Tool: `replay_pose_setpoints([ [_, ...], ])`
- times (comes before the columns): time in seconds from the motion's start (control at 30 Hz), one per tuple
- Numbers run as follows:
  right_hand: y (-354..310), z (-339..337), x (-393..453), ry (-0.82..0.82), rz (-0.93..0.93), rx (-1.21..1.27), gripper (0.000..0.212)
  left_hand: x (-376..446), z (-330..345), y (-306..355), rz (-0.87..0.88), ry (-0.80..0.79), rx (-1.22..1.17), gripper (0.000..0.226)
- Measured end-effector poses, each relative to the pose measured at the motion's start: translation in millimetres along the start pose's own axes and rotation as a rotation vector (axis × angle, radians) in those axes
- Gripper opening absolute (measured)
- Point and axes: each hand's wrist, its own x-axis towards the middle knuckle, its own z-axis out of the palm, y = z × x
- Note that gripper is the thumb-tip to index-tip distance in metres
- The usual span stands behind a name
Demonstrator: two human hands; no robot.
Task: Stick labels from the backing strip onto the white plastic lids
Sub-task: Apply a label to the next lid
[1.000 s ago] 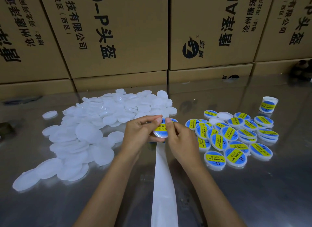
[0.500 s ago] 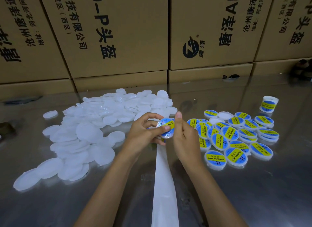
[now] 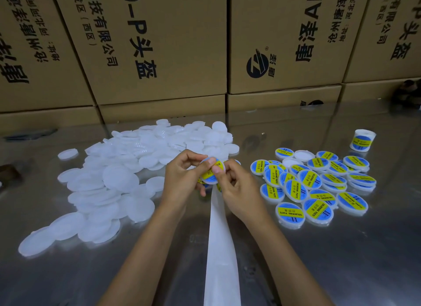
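Both hands meet over the middle of the table around one white lid [image 3: 210, 179] that carries a blue and yellow label. My left hand [image 3: 182, 180] grips the lid's left side with its thumb on top. My right hand [image 3: 239, 189] pinches the lid's right edge, thumb pressing on the label. The white backing strip [image 3: 221, 248] runs from under the hands toward me. A heap of bare white lids [image 3: 127, 169] lies to the left. Several labelled lids [image 3: 314, 182] lie in a pile to the right.
A reflective metal table [image 3: 341, 260] holds everything. Stacked cardboard boxes [image 3: 159, 43] wall off the back edge. A small roll of labels [image 3: 362, 140] stands at the far right. One stray white lid [image 3: 68, 153] lies apart at the far left.
The lid has tilted so its label faces me more. My right hand changed from a flat upright palm beside the lid to curled fingers pinching it, thumb on the label.
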Motion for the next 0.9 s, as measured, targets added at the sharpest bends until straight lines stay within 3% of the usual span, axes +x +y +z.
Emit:
replay_pose_setpoints([
  [0.27, 2, -1, 3, -0.007, 0.105, 0.042, 0.032, 0, 1, 1, -0.005, -0.037, 0.092, 0.01],
  [0.43, 8, -1, 6, 0.057, 0.223, 0.071, 0.027, -5, 5, 3, -0.021, -0.227, 0.103, 0.022],
  [0.63, 14, -4, 7, 0.148, 0.184, 0.024, 0.037, -10, 7, 6, -0.031, -0.498, 0.132, 0.047],
  [0.8, 11, -2, 9, 0.177, 0.268, 0.197, 0.05, -9, 7, 5, -0.046, -0.426, 0.109, 0.043],
  [0.9, 10, -3, 9, 0.081, 0.331, 0.201, 0.049, -7, 6, 4, 0.005, -0.261, 0.12, 0.029],
])
